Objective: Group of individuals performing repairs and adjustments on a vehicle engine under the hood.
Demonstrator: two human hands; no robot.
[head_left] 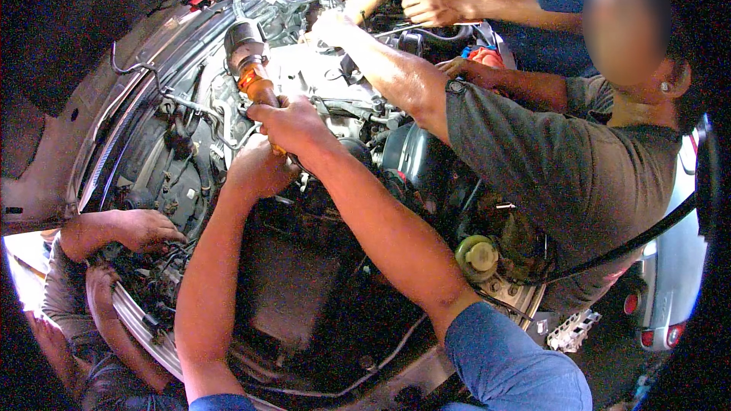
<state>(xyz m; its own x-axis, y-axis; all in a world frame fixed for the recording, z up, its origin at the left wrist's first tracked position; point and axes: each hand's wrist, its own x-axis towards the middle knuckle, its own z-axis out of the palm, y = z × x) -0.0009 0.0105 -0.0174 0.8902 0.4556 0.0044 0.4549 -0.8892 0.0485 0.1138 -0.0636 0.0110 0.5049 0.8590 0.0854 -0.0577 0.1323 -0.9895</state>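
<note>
An orange flashlight (257, 85) with a dark, wide head slants up over the engine (335, 95). Near its middle, my right hand (295, 131) is wrapped round the orange handle. My left hand (261, 170) closes about the lower end, just below and left of the right one; its fingertips are partly hidden. Bright light falls on the engine's top beyond the flashlight. Close by, a co-worker's hand (333, 29) reaches into that lit area, its fingers washed out by glare.
The raised hood (53, 106) stands at the left. A person in a dark shirt (563, 152) leans in from the right, another in blue (525, 7) at the far side. More hands (148, 230) rest at the lower left. A yellowish reservoir cap (480, 255) sits near my right forearm.
</note>
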